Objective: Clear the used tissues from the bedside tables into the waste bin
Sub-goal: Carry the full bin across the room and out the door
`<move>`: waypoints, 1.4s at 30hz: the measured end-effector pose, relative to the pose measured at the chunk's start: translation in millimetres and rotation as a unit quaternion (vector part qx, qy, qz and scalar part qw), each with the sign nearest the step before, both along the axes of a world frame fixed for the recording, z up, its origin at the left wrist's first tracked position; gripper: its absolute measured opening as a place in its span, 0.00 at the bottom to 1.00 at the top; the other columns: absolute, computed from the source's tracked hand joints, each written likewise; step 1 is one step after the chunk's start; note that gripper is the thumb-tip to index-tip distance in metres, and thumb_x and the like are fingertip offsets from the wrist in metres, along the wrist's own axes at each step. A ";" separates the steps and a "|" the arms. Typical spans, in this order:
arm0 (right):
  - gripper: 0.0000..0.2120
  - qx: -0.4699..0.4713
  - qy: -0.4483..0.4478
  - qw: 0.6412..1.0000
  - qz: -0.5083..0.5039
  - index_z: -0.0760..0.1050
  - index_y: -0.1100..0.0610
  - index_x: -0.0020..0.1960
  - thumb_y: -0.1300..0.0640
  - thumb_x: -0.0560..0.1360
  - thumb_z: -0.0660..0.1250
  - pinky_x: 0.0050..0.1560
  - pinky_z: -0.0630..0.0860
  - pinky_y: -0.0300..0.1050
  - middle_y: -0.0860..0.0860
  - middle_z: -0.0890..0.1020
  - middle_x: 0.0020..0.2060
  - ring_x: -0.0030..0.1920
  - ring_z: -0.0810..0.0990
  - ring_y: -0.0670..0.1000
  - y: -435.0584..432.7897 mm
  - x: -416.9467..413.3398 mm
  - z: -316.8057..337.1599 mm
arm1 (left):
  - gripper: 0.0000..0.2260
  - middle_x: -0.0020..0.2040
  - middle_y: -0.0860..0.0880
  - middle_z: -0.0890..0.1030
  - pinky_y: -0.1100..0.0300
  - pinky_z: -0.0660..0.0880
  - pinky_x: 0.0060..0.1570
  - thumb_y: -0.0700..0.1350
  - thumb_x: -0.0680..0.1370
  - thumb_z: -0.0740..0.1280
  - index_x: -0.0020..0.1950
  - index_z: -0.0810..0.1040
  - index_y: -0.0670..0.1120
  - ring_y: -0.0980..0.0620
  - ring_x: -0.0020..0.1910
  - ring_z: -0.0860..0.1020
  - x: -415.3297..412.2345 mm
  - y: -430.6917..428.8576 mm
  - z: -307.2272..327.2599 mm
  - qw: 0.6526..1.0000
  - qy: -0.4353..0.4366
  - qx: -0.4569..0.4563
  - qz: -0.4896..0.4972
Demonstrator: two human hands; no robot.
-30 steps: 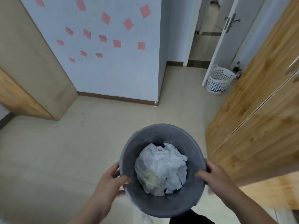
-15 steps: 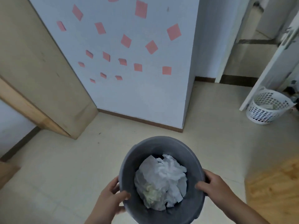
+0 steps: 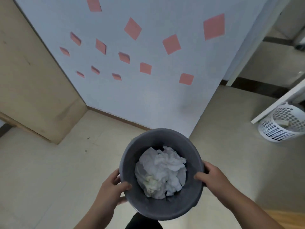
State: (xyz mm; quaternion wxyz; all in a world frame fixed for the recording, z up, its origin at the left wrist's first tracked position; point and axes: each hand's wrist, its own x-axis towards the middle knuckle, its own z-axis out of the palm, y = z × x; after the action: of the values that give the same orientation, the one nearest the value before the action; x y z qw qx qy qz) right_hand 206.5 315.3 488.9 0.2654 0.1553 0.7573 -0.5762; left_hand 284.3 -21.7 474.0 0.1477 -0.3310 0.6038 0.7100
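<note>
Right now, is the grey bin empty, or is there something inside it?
Not empty. Crumpled white tissues lie inside the bin and cover its bottom; how deep the pile goes, I cannot tell.

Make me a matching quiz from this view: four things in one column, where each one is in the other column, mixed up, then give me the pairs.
Things
1. grey bin
2. crumpled tissues
3. white basket
4. pink squares

Places
A. stuck on the wall
B. standing on the floor at the right
C. gripped by the left hand and the right hand
D. lying inside the grey bin

Pairs: 1-C, 2-D, 3-B, 4-A
</note>
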 end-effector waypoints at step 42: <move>0.28 0.074 -0.166 0.980 -0.086 0.73 0.57 0.76 0.59 0.77 0.73 0.67 0.78 0.53 0.53 0.80 0.63 0.61 0.81 0.54 -41.2 -345.7 -529.9 | 0.34 0.70 0.56 0.80 0.53 0.76 0.67 0.46 0.84 0.71 0.85 0.58 0.61 0.56 0.66 0.80 -381.0 -40.6 -477.9 0.970 -0.122 0.018 -0.209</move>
State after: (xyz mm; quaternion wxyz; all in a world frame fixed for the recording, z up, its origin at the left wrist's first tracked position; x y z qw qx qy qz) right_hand -139.2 274.1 -41.0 0.3243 0.3325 0.7269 -0.5058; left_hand -96.7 -62.3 -4.0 0.3712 -0.2785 0.6241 0.6286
